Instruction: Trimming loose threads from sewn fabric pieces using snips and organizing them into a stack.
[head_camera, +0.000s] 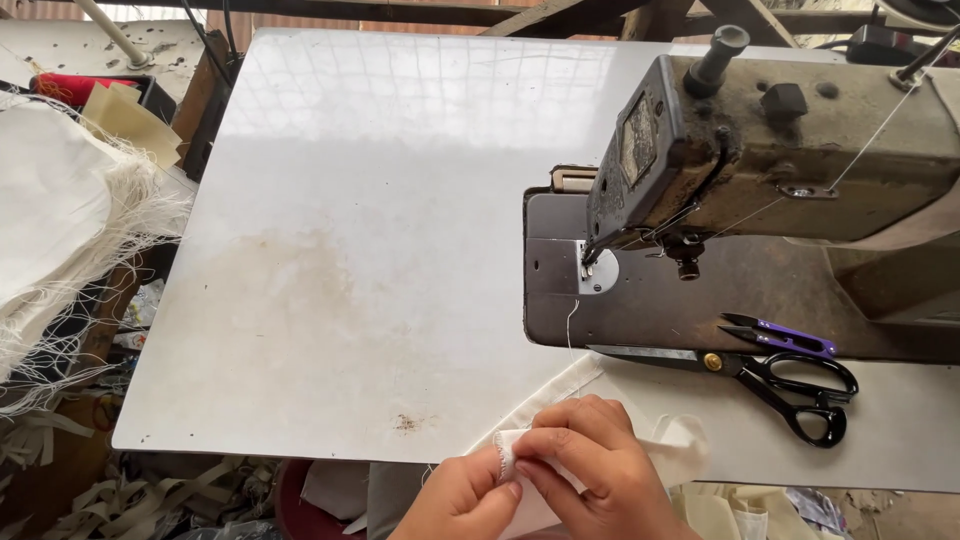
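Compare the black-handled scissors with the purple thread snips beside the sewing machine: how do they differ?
The black-handled scissors are clearly larger than the purple thread snips. The scissors have two loop handles; the snips have a plain purple grip with no loops. The scissors lie on the white table with blades shut, while the snips rest on the dark machine bed with their short tips slightly apart. Both point left, and neither hand touches them.

- Cloth piece (520, 478) in both hands: white, frayed edge.
- Table top (340, 200): white, w/ brownish stains + small dark specks.
- Sewing machine (780, 150): drab olive-grey, grimy; bed dark brown-black.
- Scissors (770, 382): black handles, steel blades, brass-col. pivot.
- Thread snips (780, 336): purple.
- Fabric stack (60, 210) at left: white, loose pale threads.
- Thread spool (70, 88) far left: red.
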